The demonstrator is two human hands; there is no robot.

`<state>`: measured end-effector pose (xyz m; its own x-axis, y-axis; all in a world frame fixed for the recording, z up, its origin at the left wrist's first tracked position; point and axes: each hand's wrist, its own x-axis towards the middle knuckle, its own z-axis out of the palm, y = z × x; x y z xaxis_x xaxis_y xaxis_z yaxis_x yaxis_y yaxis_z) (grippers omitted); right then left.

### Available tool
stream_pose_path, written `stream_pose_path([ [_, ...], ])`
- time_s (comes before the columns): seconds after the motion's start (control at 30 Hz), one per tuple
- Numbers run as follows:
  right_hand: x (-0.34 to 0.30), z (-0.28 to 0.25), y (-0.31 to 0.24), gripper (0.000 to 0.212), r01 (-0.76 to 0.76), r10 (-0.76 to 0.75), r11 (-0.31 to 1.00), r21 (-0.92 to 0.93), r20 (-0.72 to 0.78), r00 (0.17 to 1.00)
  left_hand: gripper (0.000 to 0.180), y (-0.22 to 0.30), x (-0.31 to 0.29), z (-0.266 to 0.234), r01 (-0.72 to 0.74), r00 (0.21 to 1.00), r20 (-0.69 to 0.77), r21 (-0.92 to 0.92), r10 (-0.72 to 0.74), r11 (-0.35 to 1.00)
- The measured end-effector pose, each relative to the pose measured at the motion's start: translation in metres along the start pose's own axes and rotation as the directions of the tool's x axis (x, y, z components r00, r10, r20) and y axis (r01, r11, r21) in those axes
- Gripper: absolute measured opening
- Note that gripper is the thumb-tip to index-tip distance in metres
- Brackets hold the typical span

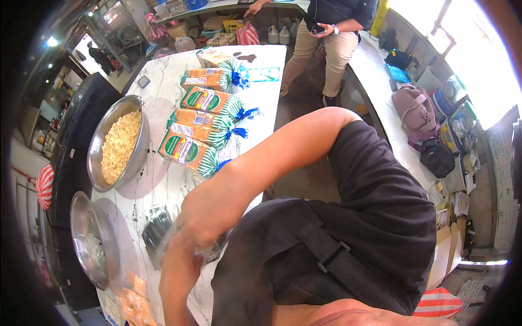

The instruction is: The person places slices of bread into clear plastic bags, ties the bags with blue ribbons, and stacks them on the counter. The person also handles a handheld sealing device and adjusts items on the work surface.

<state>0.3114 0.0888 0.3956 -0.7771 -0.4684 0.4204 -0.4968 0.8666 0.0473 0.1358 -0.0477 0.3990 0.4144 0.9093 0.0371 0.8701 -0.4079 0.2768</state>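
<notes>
My right hand (209, 214) reaches across from the right and bends down over the marble-patterned table (163, 81), its fingers curled and mostly hidden below it. Directly beneath and against it is my left hand (186, 239), blurred by motion, so its fingers cannot be made out. Some clear, shiny plastic (213, 252) shows beside the hands; what they grip is hidden. Just left of them lies a black item in clear wrapping (156, 227). Beyond my hands, several bagged bread loaves (187, 149) with blue ties lie in a row.
Along the left edge stand a metal bowl (143, 127) of pale yellow pieces and a second metal bowl (76, 217) with clear plastic inside. Orange packets (136, 304) lie near the lower left. A person (326, 43) stands beyond the table, holding a phone. Bags (416, 108) crowd the right counter.
</notes>
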Motion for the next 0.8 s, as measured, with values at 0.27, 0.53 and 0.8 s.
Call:
stream_pose_path([
  [0.27, 0.0, -0.006, -0.005, 0.012, 0.059, -0.07, 0.991, -0.122, -0.084, 0.994, 0.027, -0.014, 0.006, 0.017, 0.173, 0.983, 0.059, 0.008, -0.174, 0.985],
  [0.53, 0.003, -0.015, -0.007, 0.01, 0.041, -0.051, 0.99, -0.134, -0.066, 0.997, 0.03, -0.008, -0.001, 0.011, 0.005, 0.999, -0.051, 0.034, -0.003, 0.999],
  [0.8, 0.0, -0.022, -0.006, 0.016, -0.069, 0.112, 0.982, -0.173, 0.251, 0.961, 0.025, -0.017, -0.008, 0.001, 0.159, 0.985, -0.067, 0.013, -0.157, 0.987],
])
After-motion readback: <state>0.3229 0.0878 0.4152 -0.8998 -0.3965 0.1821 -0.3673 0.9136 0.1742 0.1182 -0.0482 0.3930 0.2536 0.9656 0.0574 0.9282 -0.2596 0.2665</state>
